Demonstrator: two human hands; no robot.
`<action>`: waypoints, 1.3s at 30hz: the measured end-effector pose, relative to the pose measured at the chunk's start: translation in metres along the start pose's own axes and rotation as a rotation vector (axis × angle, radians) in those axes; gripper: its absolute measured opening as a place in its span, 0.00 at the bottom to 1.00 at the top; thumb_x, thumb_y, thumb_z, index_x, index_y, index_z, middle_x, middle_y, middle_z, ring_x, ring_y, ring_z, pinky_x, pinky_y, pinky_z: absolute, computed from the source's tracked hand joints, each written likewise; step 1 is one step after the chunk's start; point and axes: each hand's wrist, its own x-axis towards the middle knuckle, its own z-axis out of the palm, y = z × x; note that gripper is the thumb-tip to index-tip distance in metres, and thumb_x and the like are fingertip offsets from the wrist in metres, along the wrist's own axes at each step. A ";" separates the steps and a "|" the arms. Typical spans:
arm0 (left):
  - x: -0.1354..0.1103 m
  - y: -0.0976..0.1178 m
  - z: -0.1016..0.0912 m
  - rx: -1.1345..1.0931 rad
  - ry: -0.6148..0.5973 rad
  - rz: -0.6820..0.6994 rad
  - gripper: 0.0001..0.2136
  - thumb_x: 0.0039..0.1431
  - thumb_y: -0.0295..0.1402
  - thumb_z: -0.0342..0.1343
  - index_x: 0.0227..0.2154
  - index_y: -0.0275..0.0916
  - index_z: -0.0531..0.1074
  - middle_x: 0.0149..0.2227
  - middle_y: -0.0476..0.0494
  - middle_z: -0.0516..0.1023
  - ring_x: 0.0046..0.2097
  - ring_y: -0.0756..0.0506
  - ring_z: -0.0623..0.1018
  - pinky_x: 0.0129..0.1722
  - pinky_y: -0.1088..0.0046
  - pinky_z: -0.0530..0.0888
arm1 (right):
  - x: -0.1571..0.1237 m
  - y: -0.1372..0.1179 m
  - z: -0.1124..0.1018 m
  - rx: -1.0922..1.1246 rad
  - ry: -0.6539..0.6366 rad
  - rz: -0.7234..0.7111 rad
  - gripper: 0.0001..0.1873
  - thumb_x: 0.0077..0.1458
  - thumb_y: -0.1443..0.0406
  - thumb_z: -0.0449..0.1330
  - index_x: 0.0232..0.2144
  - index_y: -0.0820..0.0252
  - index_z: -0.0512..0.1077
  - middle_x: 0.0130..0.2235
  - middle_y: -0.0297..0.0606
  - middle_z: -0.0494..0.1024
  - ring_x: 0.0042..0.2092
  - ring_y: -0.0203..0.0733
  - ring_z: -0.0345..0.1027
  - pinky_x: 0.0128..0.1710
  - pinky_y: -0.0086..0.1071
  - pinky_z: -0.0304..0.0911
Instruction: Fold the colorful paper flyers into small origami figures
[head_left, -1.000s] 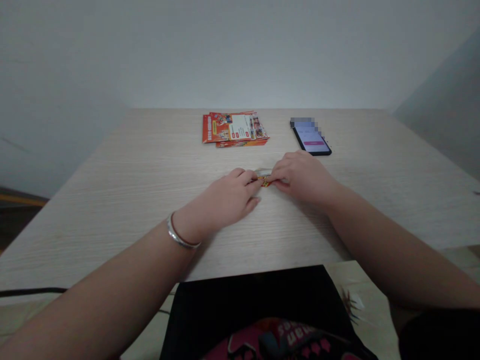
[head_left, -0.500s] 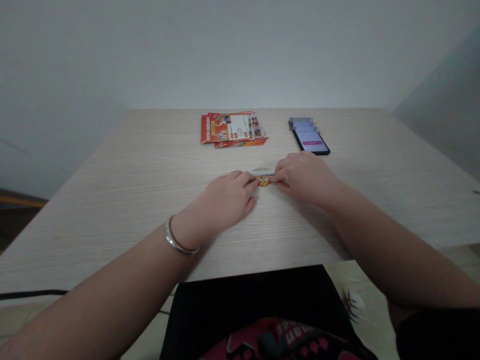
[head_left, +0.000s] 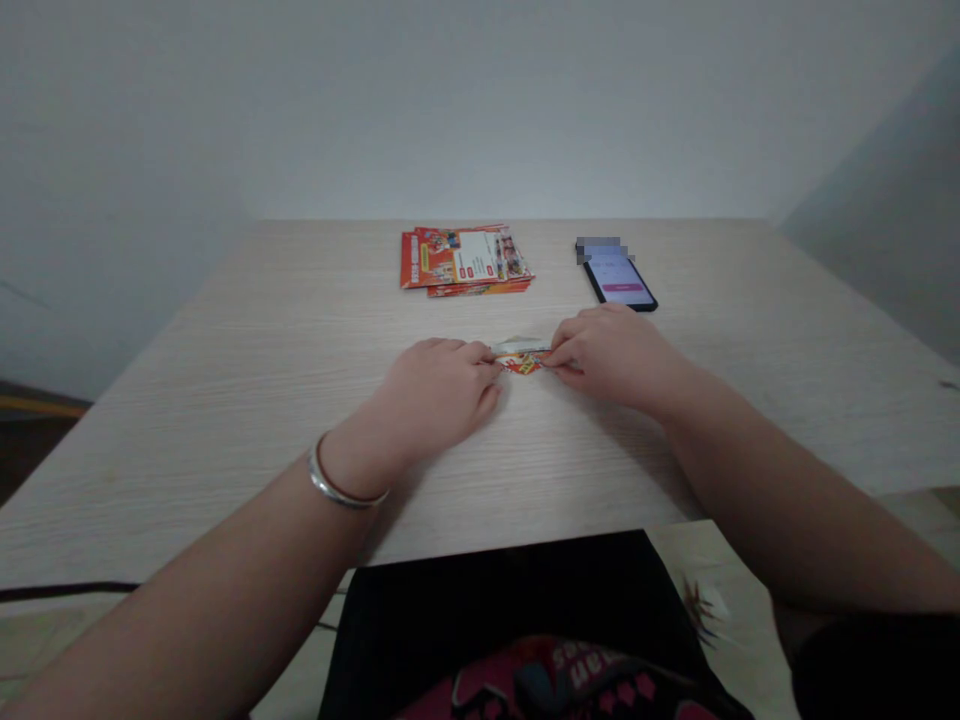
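Between my hands, low on the table, lies a small piece of folded paper (head_left: 523,362), red, yellow and white in front with a pale strip along its far side. My left hand (head_left: 442,392) grips its left end, fingers closed at the edge. At the right end, my right hand (head_left: 604,352) pinches the paper between thumb and fingers. Both ends of the paper are hidden under the fingertips. A silver bangle (head_left: 337,490) circles my left wrist.
A stack of red printed leaflets (head_left: 465,262) lies farther back on the pale wooden table (head_left: 247,380). Right of it is a phone (head_left: 619,275) with its screen lit, just beyond my right hand. A wall (head_left: 480,110) rises behind the table.
My left hand has slid a little to the left along the paper, so more of its printed middle shows. My right hand has hardly moved.
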 end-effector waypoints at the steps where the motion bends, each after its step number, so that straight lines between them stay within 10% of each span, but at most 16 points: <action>1: 0.000 0.000 0.000 -0.001 0.006 0.000 0.18 0.72 0.34 0.45 0.47 0.36 0.80 0.49 0.37 0.81 0.49 0.37 0.81 0.50 0.56 0.77 | 0.000 0.001 0.001 0.017 0.002 -0.004 0.14 0.65 0.65 0.57 0.38 0.54 0.84 0.43 0.40 0.85 0.45 0.48 0.75 0.43 0.41 0.59; 17: 0.011 -0.023 0.019 -0.246 0.168 -0.058 0.12 0.66 0.36 0.53 0.33 0.37 0.79 0.45 0.39 0.80 0.45 0.42 0.78 0.48 0.63 0.75 | 0.011 0.004 0.029 0.383 0.286 0.093 0.10 0.59 0.61 0.64 0.38 0.61 0.80 0.44 0.45 0.82 0.47 0.50 0.74 0.50 0.43 0.67; 24: 0.009 -0.022 0.026 -0.293 0.223 -0.125 0.22 0.64 0.40 0.58 0.55 0.31 0.70 0.54 0.31 0.75 0.55 0.36 0.74 0.57 0.55 0.72 | 0.020 0.001 0.044 0.433 0.270 0.022 0.21 0.58 0.60 0.64 0.51 0.65 0.77 0.53 0.50 0.81 0.55 0.54 0.73 0.58 0.46 0.64; 33: 0.011 -0.024 0.027 -0.310 0.190 -0.099 0.11 0.64 0.35 0.57 0.45 0.36 0.75 0.46 0.37 0.81 0.48 0.38 0.78 0.52 0.58 0.73 | 0.023 0.002 0.050 0.519 0.316 -0.037 0.21 0.56 0.58 0.64 0.49 0.64 0.78 0.52 0.51 0.81 0.56 0.54 0.73 0.59 0.48 0.64; 39: 0.011 -0.021 0.030 -0.351 0.231 -0.149 0.24 0.62 0.38 0.58 0.58 0.31 0.67 0.53 0.31 0.78 0.53 0.36 0.77 0.54 0.56 0.73 | 0.023 0.000 0.047 0.576 0.287 -0.048 0.16 0.54 0.64 0.65 0.45 0.61 0.77 0.50 0.47 0.82 0.54 0.52 0.74 0.59 0.48 0.64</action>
